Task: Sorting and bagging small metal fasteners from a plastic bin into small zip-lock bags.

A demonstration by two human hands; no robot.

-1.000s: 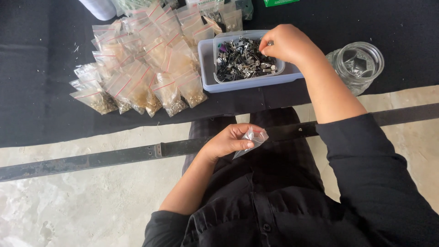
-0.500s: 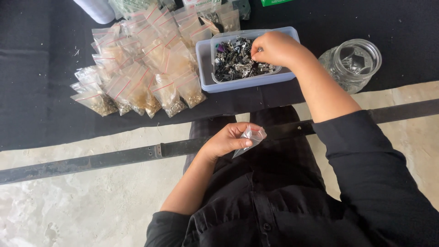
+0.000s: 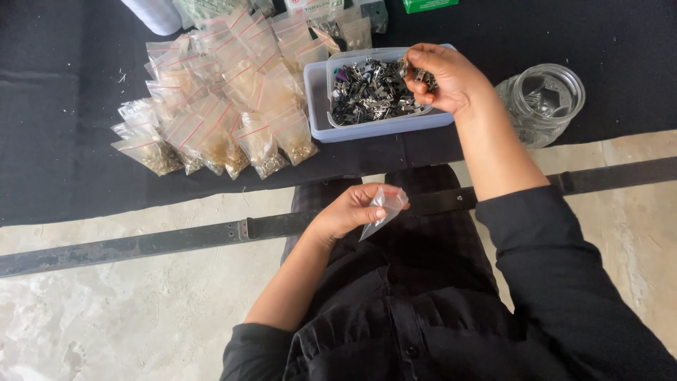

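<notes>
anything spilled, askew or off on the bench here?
Nothing stands out. The small metal parts sit inside the pale blue plastic tray, and the filled clear zip bags lie overlapping in a loose heap beside it. The left hand holds an empty small clear bag; the right hand pinches parts over the tray.

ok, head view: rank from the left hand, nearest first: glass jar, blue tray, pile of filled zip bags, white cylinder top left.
From the left hand, which holds an empty clear bag:
1. Blue tray, straight above it on the black cloth.
2. Pile of filled zip bags, up and to the left; near edge close to the tray's, hard to separate.
3. Glass jar, far right.
4. White cylinder, top left.
</notes>
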